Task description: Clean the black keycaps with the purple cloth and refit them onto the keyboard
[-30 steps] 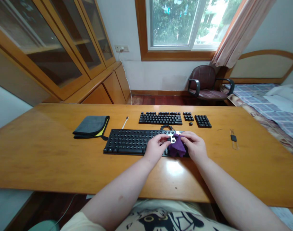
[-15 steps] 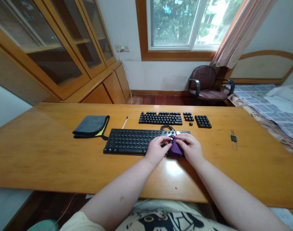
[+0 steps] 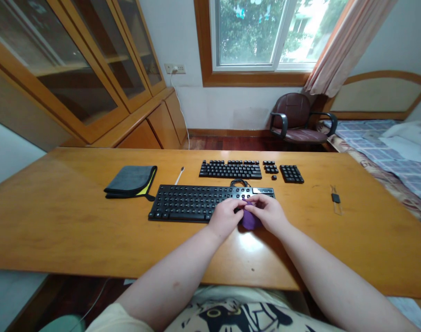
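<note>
A small purple cloth [image 3: 251, 221] hangs from the pinched fingers of my right hand [image 3: 271, 213], over the right part of the black keyboard base [image 3: 186, 203]. My left hand [image 3: 225, 214] is closed beside it, fingertips meeting the cloth; what they pinch is hidden. Rows of bare switches show on the base, with a few keys left along its bottom edge. Behind it, black keycaps lie in groups: a large main block [image 3: 231, 170], a small cluster [image 3: 270, 168], a single keycap [image 3: 274, 177] and a number block [image 3: 291, 174].
A folded grey cloth [image 3: 129, 180] with yellow lining lies left of the keyboard, near a white-handled brush [image 3: 179, 176]. A wire keycap puller [image 3: 335, 199] rests at the right on the wooden desk [image 3: 75, 235]. A coiled black cable [image 3: 240, 182] sits behind the base.
My right hand has turned and shifted slightly left and toward me, its fingertips now closer to the left hand's. The purple cloth hangs a little lower, bunched smaller.
</note>
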Motion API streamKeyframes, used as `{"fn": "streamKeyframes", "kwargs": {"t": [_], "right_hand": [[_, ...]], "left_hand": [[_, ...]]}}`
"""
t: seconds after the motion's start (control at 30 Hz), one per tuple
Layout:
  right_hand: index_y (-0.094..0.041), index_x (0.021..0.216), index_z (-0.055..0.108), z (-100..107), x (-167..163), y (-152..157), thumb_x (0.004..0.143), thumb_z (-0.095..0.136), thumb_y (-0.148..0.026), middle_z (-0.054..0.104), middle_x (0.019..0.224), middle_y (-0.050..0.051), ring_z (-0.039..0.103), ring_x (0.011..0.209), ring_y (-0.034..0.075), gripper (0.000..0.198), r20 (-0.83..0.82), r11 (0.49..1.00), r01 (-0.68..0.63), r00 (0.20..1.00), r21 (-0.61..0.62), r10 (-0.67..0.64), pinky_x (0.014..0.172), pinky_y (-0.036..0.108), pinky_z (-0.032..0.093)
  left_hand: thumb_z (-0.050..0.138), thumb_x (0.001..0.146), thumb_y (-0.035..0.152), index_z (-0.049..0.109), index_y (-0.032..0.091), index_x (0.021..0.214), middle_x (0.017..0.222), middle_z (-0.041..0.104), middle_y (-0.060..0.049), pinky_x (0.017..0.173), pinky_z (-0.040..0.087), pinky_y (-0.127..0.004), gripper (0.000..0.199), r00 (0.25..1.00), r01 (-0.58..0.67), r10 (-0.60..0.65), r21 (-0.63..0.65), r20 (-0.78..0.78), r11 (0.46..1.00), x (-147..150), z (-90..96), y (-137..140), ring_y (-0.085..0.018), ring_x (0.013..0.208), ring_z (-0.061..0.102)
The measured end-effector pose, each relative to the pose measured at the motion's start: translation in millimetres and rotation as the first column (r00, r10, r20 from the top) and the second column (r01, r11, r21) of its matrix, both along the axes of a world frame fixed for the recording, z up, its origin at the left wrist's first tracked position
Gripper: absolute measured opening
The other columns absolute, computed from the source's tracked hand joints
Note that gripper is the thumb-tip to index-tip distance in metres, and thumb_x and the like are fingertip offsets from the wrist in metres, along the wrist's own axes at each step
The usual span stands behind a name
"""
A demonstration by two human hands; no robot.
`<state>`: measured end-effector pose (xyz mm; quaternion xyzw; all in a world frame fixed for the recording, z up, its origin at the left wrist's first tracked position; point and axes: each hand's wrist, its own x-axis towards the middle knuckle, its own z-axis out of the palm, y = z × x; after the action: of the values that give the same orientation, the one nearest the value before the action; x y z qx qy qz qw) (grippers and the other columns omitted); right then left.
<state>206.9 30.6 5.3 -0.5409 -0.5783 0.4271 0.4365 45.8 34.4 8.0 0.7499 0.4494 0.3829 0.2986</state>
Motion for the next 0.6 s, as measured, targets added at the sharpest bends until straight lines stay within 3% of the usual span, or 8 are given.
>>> {"fn": "streamKeyframes", "kwargs": {"t": [0.3,0.6], "right_hand": [[-0.019,0.080,0.068,4,-3,-2,0.071,0.065,-0.034,0.069,0.079,0.006,0.062,0.074,0.020,0.018,0.016,0.997,0.033,0.999,0.065,-0.034,0.071,0.034,0.049],[-0.020,0.075,0.061,15,6,-2,0.071,0.064,-0.036,0.068,0.075,0.005,0.063,0.071,0.019,0.017,-0.162,0.977,0.190,0.971,0.093,-0.174,0.067,0.032,0.050]], "left_hand": [[0.058,0.072,0.009,0.068,0.021,0.089,0.089,0.069,-0.002,0.082,0.051,-0.031,0.022,0.999,-0.005,0.007,-0.043,0.041,0.999,-1,-1.0,1,-0.015,0.084,0.062],[0.069,0.067,0.016,0.065,0.016,0.086,0.087,0.067,-0.005,0.079,0.053,-0.030,0.020,0.917,0.035,0.073,-0.262,0.392,0.964,1,-4.1,3,-0.016,0.081,0.064]]}}
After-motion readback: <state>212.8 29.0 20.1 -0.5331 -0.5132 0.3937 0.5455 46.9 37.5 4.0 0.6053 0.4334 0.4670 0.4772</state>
